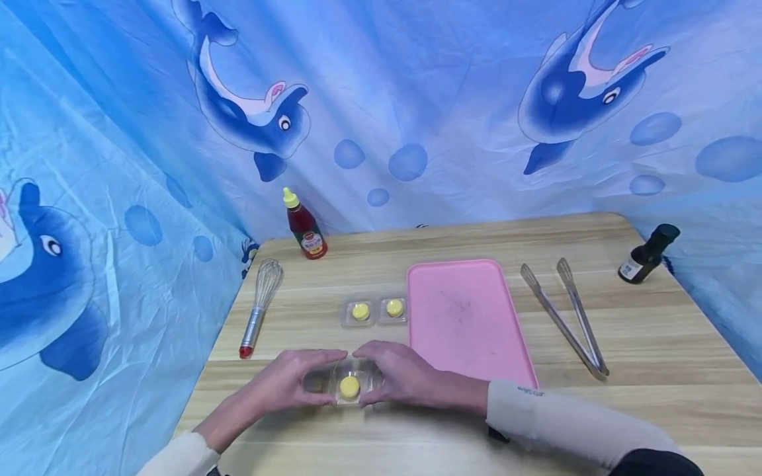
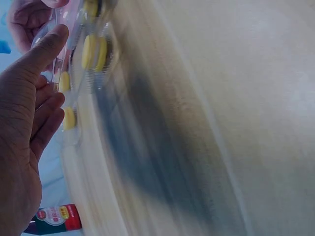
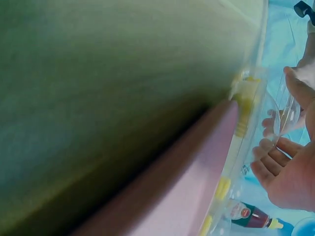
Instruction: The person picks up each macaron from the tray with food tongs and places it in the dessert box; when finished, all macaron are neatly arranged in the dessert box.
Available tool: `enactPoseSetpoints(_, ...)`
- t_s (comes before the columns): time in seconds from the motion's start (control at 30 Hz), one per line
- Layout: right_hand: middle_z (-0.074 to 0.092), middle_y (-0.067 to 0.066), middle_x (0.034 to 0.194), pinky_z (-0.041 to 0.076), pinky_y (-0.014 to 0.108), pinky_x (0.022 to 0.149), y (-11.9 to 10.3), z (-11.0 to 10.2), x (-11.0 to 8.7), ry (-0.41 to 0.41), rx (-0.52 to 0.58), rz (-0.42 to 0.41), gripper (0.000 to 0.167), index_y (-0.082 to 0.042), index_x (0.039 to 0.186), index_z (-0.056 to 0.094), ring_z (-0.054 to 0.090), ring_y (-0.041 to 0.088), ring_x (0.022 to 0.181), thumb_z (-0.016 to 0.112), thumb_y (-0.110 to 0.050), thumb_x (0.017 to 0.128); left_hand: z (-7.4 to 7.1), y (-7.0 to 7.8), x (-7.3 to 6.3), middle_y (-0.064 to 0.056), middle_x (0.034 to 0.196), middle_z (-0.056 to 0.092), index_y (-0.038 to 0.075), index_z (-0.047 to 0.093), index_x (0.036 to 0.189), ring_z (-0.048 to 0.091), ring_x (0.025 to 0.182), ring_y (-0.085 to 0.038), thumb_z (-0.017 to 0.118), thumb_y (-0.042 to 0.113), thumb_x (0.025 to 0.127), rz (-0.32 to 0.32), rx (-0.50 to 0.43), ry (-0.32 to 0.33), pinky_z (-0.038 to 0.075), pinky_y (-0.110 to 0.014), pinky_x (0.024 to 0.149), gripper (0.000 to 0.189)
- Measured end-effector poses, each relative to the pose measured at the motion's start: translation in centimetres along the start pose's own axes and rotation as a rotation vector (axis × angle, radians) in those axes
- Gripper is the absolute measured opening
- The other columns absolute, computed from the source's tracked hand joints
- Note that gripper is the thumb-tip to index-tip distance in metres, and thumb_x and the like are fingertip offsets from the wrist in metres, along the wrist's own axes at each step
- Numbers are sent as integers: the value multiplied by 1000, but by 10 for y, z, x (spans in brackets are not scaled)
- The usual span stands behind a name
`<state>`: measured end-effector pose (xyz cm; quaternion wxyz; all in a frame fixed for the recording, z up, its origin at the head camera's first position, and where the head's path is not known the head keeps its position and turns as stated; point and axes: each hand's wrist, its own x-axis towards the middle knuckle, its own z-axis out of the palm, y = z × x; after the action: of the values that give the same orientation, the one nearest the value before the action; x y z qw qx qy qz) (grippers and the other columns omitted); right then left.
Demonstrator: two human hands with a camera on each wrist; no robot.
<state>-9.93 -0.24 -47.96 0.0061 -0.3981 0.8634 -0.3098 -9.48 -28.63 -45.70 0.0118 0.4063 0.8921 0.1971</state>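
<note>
Both hands hold a clear plastic piece like a packaging lid (image 3: 275, 115) from its two sides, above the table. My left hand (image 1: 297, 380) has its thumb and fingers bent about its left side. My right hand (image 1: 395, 377) grips the opposite side, thumb nearer me. Between them in the head view shows a yellow macaron (image 1: 349, 387) in clear plastic. From the left wrist, a macaron (image 2: 94, 52) sits in a clear tray on the table, below the hands. Farther back, two clear packs each carry a yellow macaron, one left (image 1: 360, 312), one right (image 1: 395, 308).
A pink tray (image 1: 458, 317) lies right of the packs, with metal tongs (image 1: 568, 324) beyond it. On the left is a whisk (image 1: 260, 307). A red sauce bottle (image 1: 307, 231) stands at the back; a dark bottle (image 1: 647, 254) is at far right. Dolphin-printed cloth (image 1: 381, 99) hangs behind.
</note>
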Motion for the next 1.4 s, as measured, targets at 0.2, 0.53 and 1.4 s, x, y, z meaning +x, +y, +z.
enactPoseSetpoints(0.2,72,1,130,54,24,105,-1,8,-1,13,-16,-28,81,-8,136,66,66,11,118,98,-46,72,7,-1,-6,-3,135,72,10,66,143,73,116,-21,94,44,78,58,35,41,63,-40,96,79)
enactPoseSetpoints(0.53,70,1,133,54,26,105,-2,15,2,-30,-53,13,83,-10,138,65,66,11,119,98,-47,72,9,0,-9,1,138,70,15,65,144,70,121,-19,95,44,77,-13,42,12,61,-41,100,80)
enactPoseSetpoints(1.4,72,-2,113,56,19,87,0,27,3,5,-78,25,75,-9,126,69,64,4,96,100,-47,69,11,0,-5,-3,143,67,11,61,149,68,125,-22,92,45,81,-62,39,-96,59,-43,103,81)
